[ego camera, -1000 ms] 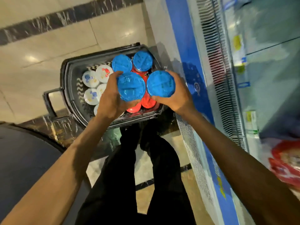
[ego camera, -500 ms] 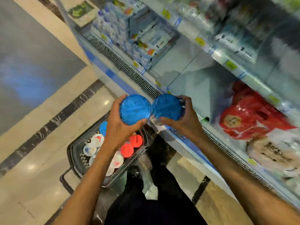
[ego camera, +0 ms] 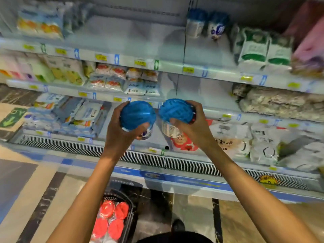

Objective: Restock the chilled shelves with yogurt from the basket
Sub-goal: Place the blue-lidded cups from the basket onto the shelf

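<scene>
Yogurt is held clamped in curled fingers: left tub [ego camera: 137,114] by left hand [ego camera: 121,135], right tub [ego camera: 176,111] by right hand [ego camera: 196,128]. Both have been raised clear of the basket [ego camera: 130,206].

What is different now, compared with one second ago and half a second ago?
The left hand and the right hand rose from just above the basket to the chilled shelves, carrying the left blue-lidded cup and the right blue-lidded cup. Nothing was picked up or released. Each hand grips its cup as before; red-lidded cups stay in the basket.
</scene>
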